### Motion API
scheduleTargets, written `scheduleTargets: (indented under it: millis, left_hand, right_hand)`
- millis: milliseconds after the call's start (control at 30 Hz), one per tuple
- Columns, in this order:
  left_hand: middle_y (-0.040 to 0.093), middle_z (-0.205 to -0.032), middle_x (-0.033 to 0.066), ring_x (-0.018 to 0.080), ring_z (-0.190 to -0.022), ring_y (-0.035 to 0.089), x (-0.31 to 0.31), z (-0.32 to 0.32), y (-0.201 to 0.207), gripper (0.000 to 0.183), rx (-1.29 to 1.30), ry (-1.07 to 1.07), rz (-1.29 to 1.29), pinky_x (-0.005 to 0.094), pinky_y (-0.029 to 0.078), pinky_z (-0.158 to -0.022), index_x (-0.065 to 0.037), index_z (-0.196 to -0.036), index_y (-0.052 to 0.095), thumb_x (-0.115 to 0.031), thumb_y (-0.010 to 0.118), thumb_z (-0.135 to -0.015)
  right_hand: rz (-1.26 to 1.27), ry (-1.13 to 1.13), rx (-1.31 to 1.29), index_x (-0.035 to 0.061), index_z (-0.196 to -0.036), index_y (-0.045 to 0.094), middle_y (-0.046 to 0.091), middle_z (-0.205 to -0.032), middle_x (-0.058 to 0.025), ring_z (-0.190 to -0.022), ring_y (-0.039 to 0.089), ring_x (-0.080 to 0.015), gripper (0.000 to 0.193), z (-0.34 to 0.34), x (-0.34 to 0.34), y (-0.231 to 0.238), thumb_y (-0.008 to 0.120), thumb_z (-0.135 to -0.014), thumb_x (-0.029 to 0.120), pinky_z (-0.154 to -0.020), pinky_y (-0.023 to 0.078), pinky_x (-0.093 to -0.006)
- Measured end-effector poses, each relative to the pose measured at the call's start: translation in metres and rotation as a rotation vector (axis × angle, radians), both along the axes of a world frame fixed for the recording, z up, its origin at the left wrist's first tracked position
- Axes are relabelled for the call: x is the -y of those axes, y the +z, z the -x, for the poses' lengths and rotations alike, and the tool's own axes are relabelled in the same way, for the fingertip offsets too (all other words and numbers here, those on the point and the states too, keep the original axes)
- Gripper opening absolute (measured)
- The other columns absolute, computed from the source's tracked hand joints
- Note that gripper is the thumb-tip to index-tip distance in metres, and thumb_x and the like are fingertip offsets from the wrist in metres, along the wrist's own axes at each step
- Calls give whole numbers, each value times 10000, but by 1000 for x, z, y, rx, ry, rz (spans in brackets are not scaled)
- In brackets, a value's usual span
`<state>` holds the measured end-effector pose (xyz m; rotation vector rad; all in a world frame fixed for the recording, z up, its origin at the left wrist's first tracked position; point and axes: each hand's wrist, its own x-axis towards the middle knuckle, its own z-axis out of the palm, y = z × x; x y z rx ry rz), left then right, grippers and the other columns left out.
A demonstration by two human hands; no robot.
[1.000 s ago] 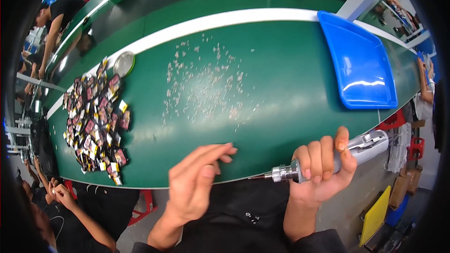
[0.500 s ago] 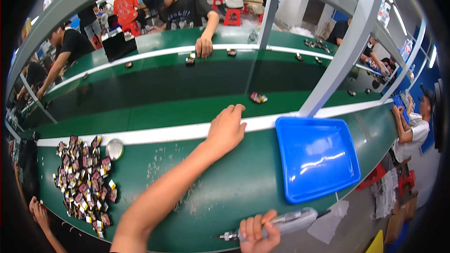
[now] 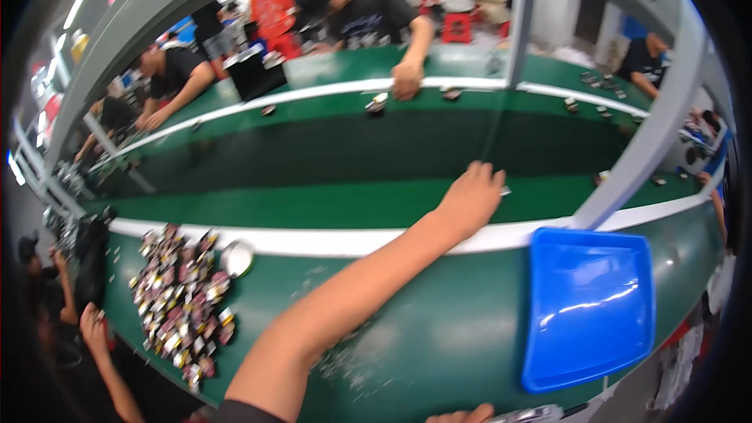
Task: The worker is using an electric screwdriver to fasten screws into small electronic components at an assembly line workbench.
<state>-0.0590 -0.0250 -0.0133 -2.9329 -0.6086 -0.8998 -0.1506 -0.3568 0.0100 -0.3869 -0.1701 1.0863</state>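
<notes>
My left hand [image 3: 472, 197] reaches over the white rail [image 3: 329, 242] onto the green conveyor belt [image 3: 368, 196]. Its fingers are bent down round a small part [image 3: 505, 191], of which only a pale edge shows beside the fingertips. At the lower edge, partly cut off, my right hand [image 3: 462, 416] is closed round a grey electric screwdriver [image 3: 536, 413]. To the left lies a heap of small black, pink and white parts [image 3: 178, 298], with a round tin [image 3: 236, 257] beside it.
A blue tray [image 3: 591, 305] lies on the right of the green bench. Grey posts [image 3: 646, 153] rise past the belt. Several loose parts lie along the belt. Across it, a co-worker's hand [image 3: 407, 81] touches the far rail. Tiny clear bits [image 3: 345, 364] are scattered near my forearm.
The view has turned left, so the scene shifts right. My left hand has moved out over the belt onto the small part there. My right hand and screwdriver now sit lower in view.
</notes>
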Motion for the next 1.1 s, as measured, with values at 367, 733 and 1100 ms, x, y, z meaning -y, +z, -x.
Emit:
scheduleTargets:
  millis: [367, 733, 1100]
  left_hand:
    - [532, -1214, 200, 371, -1003, 547, 174, 305, 68, 505, -157, -30, 391, 429, 472, -859, 51, -1165, 540, 131, 550, -667]
    - [548, -1205, 253, 360, -975, 580, 270, 355, 36, 465, -131, 38, 365, 401, 515, -802, 90, -1084, 562, 61, 650, -628]
    - [613, -1070, 225, 319, -907, 615, 249, 356, 40, 301, -176, -103, 287, 351, 553, -709, 114, -956, 595, 36, 627, -666]
  right_hand:
    - [-63, -138, 123, 57, -840, 405, 374, -495, -24, -409, 357, -130, 104, -6, 3, -19, 472, -878, 127, -457, 352, -291]
    - [-39, 1, 181, 60, -886, 435, 385, -500, -10, -411, 381, -134, 68, 50, 26, -1, 436, -867, 126, -490, 393, -309]
    - [48, 153, 123, 57, -896, 472, 375, -487, -14, -410, 390, -148, 82, 105, 30, -10, 481, -859, 129, -483, 390, -314]
